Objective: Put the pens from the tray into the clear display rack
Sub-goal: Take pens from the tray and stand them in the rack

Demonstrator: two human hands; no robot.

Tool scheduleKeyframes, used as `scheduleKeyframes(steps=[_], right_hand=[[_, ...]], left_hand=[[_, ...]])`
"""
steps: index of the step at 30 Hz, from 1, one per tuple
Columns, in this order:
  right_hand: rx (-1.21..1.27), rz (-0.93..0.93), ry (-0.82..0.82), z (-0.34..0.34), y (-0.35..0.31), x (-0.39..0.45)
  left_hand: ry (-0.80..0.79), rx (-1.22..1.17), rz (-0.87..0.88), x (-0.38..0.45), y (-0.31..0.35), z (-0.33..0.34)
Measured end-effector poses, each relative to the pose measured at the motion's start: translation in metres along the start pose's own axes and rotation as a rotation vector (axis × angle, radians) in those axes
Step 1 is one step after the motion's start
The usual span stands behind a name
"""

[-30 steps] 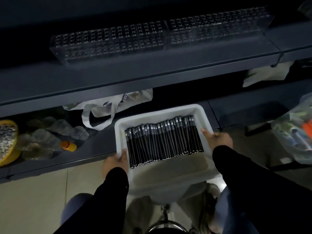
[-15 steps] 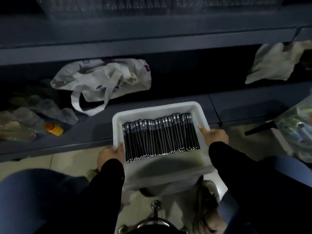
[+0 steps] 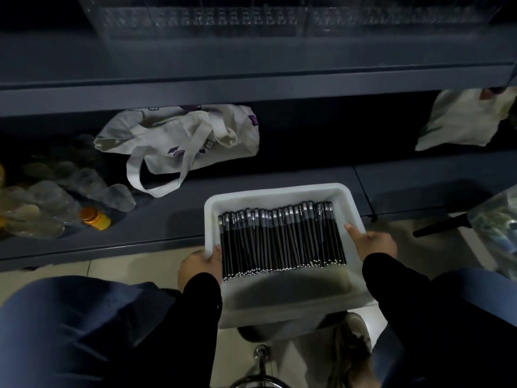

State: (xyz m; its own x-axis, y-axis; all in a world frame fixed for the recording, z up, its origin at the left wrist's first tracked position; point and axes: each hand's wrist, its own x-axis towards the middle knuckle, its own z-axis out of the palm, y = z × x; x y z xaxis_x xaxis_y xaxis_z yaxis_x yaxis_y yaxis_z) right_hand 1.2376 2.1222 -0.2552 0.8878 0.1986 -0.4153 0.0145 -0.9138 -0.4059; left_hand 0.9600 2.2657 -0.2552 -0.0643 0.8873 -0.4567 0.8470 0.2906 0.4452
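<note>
While the person sat facing dark shelving, the head view showed a white plastic tray (image 3: pixel 282 193) held out in front of them over the floor, its far edge just at the lip of the lowest shelf (image 3: pixel 167 219). The left hand (image 3: pixel 197 266) gripped the tray's near-left rim, thumb curled over the edge and fingers hidden beneath. The right hand (image 3: pixel 373 245) gripped the right rim likewise, thumb lying along the inside wall, the other fingers hidden under the tray.

Inside the tray, filling its far half, lay a single tight row of black pens (image 3: pixel 282 239) with silver tips, side by side, pointing toward and away from the person. None had left the tray. The clear display rack (image 3: pixel 195 19) sat high above the tray on the upper shelf, its many small slots apparently empty, though glare made that hard to tell.

Beyond the tray, on the lowest shelf, lay a cream tote bag (image 3: pixel 181 135); left of the tray were clear plastic bottles (image 3: pixel 50 200), one with an orange cap (image 3: pixel 93 218).

The pens looked light, stiff and smooth, likely to roll if the tray tipped. Each would best be pinched mid-barrel, one at a time, and dropped upright into a slot.
</note>
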Motion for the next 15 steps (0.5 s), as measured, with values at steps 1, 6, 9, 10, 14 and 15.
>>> scheduleKeyframes(steps=[1,6,9,10,14,15], right_hand=[[0.003,0.003,-0.001,0.0,0.0006,0.0005],[0.043,0.005,0.006,0.0009,0.0007,-0.0009],[0.069,0.019,0.007,0.0016,0.0018,0.0001],[0.077,0.027,0.005,0.0023,0.0031,0.0002],[0.072,0.032,0.014,0.0041,0.0058,0.0035],[0.046,0.03,0.014,0.0035,0.0048,0.0031]], left_hand=[[-0.003,-0.016,0.001,0.0001,0.0005,0.0001],[0.001,-0.106,0.011,-0.0023,-0.0008,0.0021],[0.022,-0.117,0.012,-0.0015,-0.0015,0.0039],[0.029,-0.102,0.009,-0.0008,-0.0024,0.005],[0.056,-0.044,-0.002,0.0013,-0.0017,0.0058],[0.052,0.007,-0.003,0.0008,-0.0005,0.0051]])
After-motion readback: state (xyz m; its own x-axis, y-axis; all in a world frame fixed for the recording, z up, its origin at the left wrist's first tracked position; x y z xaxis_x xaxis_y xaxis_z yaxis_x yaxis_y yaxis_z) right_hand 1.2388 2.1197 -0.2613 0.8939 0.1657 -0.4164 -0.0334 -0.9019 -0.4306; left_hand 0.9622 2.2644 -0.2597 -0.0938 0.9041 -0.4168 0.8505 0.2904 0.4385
